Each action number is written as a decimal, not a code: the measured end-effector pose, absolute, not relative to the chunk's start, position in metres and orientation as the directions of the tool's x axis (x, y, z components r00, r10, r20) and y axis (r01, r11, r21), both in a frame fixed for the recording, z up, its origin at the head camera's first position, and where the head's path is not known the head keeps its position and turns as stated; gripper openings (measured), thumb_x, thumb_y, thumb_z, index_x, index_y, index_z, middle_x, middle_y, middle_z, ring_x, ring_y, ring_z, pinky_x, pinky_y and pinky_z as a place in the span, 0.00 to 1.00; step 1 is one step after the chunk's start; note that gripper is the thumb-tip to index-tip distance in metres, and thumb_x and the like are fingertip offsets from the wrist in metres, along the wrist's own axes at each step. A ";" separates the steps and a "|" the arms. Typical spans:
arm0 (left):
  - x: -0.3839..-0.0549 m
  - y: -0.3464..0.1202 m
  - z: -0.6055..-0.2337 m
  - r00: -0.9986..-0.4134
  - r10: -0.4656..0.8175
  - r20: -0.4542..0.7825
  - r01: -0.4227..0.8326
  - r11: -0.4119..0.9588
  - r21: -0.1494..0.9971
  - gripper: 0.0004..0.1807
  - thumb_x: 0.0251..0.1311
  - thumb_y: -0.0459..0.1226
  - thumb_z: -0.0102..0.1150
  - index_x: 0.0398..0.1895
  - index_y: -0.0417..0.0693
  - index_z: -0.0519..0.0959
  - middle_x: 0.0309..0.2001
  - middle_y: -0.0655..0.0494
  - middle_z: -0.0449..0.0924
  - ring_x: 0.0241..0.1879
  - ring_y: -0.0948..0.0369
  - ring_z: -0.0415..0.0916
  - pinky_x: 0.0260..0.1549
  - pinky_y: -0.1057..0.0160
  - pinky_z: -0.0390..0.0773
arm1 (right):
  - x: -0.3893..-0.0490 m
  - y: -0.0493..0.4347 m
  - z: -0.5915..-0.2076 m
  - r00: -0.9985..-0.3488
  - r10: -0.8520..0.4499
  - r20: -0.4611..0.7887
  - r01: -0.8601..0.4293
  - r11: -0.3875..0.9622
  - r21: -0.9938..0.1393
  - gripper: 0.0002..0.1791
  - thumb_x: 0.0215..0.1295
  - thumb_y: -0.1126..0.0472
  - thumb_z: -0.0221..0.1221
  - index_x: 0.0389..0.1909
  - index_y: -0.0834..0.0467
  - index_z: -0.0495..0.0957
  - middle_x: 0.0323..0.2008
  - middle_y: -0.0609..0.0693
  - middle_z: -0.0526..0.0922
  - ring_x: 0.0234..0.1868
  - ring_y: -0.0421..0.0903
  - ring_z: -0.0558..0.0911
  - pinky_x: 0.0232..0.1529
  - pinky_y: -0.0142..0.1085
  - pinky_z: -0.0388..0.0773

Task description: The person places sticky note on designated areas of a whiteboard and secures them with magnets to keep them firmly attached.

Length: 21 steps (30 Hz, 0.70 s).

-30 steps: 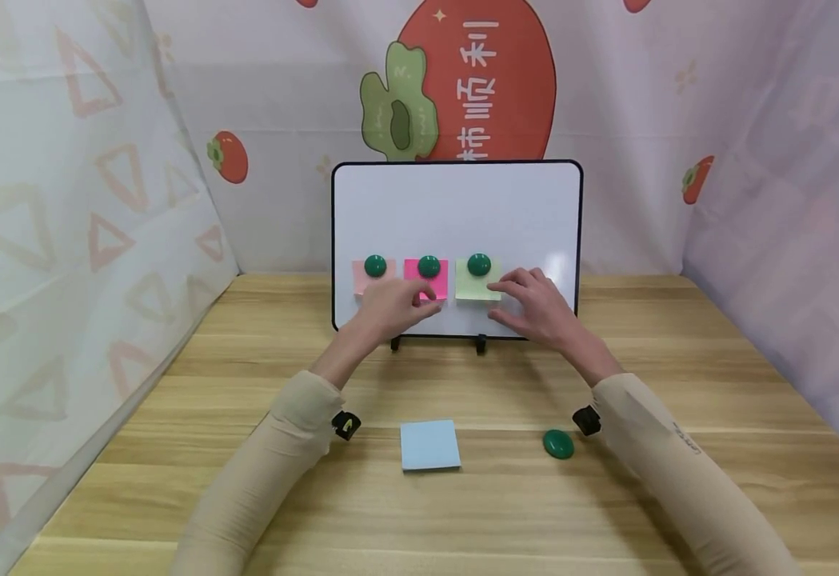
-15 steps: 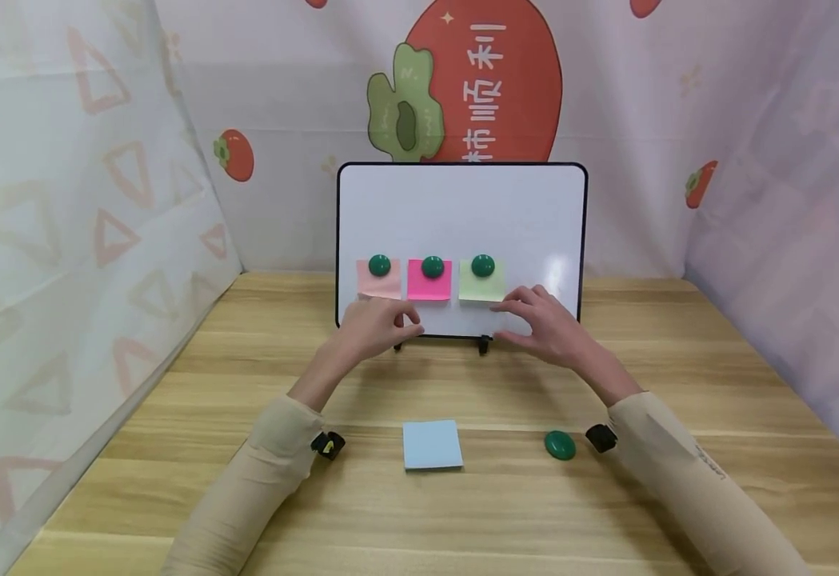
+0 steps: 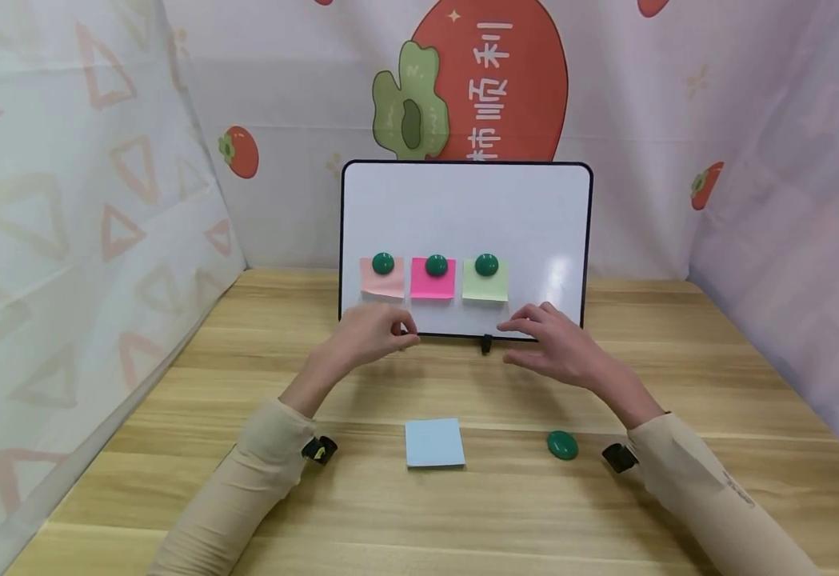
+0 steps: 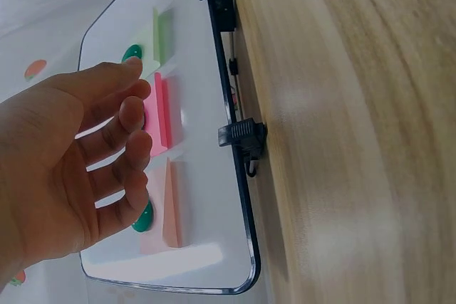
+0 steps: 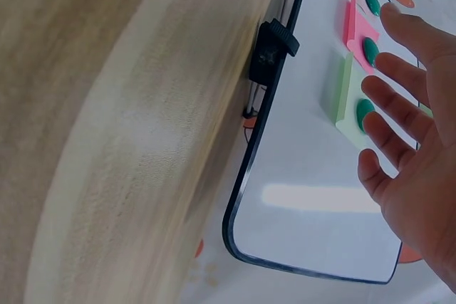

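A small whiteboard [image 3: 462, 208] stands upright at the back of the table. Green round magnets hold a peach sticky note [image 3: 381, 282], a hot pink sticky note [image 3: 432, 286] and a pale green sticky note [image 3: 485, 290] side by side on it. My left hand [image 3: 370, 332], fingers loosely curled and holding nothing, is in front of the board's lower left corner. In front of its lower right part is my right hand [image 3: 559, 344], fingers spread and nothing in them. On the table lie a blue sticky note pad [image 3: 435, 442] and a green magnet [image 3: 562, 445].
Black stand clips [image 4: 242, 134] grip the board's lower edge. The wooden table [image 3: 361, 512] reaches back to a printed cloth wall [image 3: 289, 200], with more cloth at both sides. Each wrist wears a black camera strap [image 3: 320, 450].
Both hands have drawn back and down from the notes toward the table, moving apart. The notes and magnets stay in place on the board; the view has shifted slightly.
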<state>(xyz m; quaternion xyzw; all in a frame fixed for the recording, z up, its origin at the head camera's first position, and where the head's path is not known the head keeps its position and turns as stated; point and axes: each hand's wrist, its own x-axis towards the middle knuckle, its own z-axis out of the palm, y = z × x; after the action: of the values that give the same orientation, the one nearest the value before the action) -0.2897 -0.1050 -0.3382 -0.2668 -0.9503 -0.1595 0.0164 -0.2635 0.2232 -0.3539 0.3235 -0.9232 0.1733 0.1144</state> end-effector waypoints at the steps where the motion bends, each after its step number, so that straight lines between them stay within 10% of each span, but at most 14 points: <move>1: -0.289 -0.105 -0.339 -0.856 0.504 0.113 0.514 0.805 0.297 0.08 0.64 0.50 0.63 0.38 0.61 0.87 0.24 0.67 0.79 0.24 0.66 0.72 0.23 0.65 0.69 | -0.262 0.224 -0.355 -0.763 -0.563 0.318 -0.640 0.728 -0.247 0.25 0.60 0.49 0.69 0.56 0.53 0.81 0.50 0.49 0.80 0.49 0.47 0.74 0.46 0.43 0.75; 21: -0.261 -0.101 -0.340 -0.793 0.593 -0.141 0.548 0.794 0.263 0.15 0.57 0.53 0.68 0.45 0.60 0.85 0.29 0.66 0.78 0.29 0.65 0.74 0.32 0.62 0.70 | -0.239 0.244 -0.366 -0.744 -0.656 0.126 -0.660 0.694 -0.286 0.26 0.60 0.46 0.68 0.57 0.52 0.81 0.51 0.45 0.79 0.50 0.44 0.74 0.48 0.42 0.76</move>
<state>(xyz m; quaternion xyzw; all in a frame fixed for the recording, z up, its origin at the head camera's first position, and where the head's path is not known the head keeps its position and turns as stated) -0.2614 -0.1013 -0.3401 -0.3031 -0.9409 -0.1045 -0.1086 -0.2386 0.2444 -0.3655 0.3574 -0.9204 0.1582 0.0071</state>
